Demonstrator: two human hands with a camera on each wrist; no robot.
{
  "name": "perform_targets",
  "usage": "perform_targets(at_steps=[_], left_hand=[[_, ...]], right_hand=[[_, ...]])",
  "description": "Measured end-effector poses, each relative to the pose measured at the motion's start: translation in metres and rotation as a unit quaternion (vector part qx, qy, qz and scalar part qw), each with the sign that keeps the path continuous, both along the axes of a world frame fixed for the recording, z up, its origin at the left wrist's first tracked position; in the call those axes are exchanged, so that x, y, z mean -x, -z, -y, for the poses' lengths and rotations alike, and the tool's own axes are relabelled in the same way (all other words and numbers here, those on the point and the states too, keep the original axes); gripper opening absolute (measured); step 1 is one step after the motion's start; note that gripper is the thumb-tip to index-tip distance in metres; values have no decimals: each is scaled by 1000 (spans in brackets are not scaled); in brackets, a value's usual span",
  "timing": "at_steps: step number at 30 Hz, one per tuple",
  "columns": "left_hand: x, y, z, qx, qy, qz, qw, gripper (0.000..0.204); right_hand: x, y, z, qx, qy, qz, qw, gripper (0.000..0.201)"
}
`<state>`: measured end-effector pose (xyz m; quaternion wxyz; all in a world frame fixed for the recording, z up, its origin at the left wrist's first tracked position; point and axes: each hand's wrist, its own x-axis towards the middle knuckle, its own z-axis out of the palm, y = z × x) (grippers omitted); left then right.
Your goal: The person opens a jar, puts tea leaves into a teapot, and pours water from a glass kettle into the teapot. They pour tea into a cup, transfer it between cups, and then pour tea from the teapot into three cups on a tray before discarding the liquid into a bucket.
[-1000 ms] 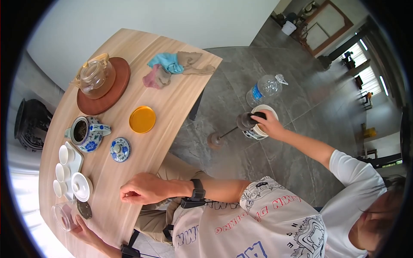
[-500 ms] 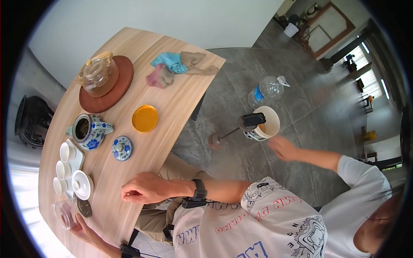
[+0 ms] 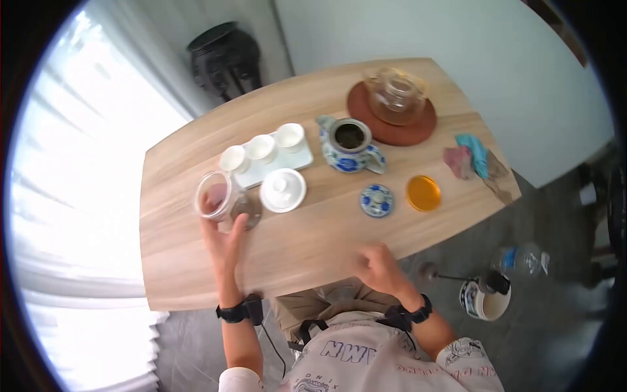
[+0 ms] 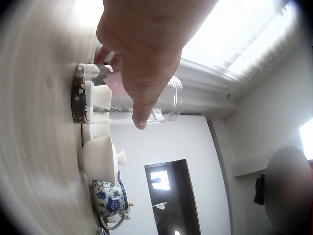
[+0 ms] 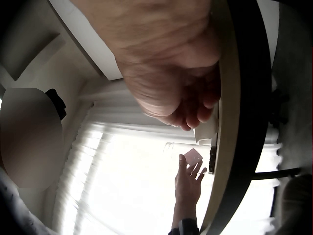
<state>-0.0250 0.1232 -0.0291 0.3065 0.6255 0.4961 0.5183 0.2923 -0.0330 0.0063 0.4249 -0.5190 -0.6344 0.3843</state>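
My left hand point(image 3: 225, 245) grips a clear jar point(image 3: 230, 196) standing on the table's left part, its thumb on one side and its fingers on the other. Dark contents point(image 4: 78, 98) lie at the jar's bottom, and a pink patch point(image 4: 115, 83) shows on its side. Over the table's front edge, my right hand point(image 3: 384, 271) holds nothing, its fingers loosely curled. Nearest the jar are a white lidded bowl point(image 3: 283, 189) and white cups point(image 3: 261, 149) on a white tray point(image 3: 277, 168). Beyond stands a blue-and-white teapot point(image 3: 349, 163), uncovered, with dark leaves inside.
The teapot's lid point(image 3: 377, 200) and a yellow round lid point(image 3: 423, 193) lie to the right. Behind them, a glass teapot point(image 3: 395, 98) stands on a brown round board point(image 3: 424, 130). Crumpled cloths point(image 3: 480, 157) sit at the right edge. On the floor are a bucket point(image 3: 470, 300) and a bottle point(image 3: 522, 259).
The head view has swung left toward the table. Another person's arm withdrew from the bucket and is now out of view. My left hand has stayed at the jar; my right hand blurs with movement.
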Motion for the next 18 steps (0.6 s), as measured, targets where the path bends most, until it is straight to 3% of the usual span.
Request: perform_targets(at_steps=[3, 9, 18], left_hand=[[-9, -14, 6, -33, -29, -4, 999, 97], [-9, -37, 24, -89, -37, -66, 993, 96], [10, -47, 37, -159, -53, -109, 980, 99]], right_hand=[[6, -23, -10, -1, -36, -2, 999, 11], [25, -82, -51, -104, -36, 61, 992, 9], [62, -88, -72, -134, -51, 35, 989, 9]])
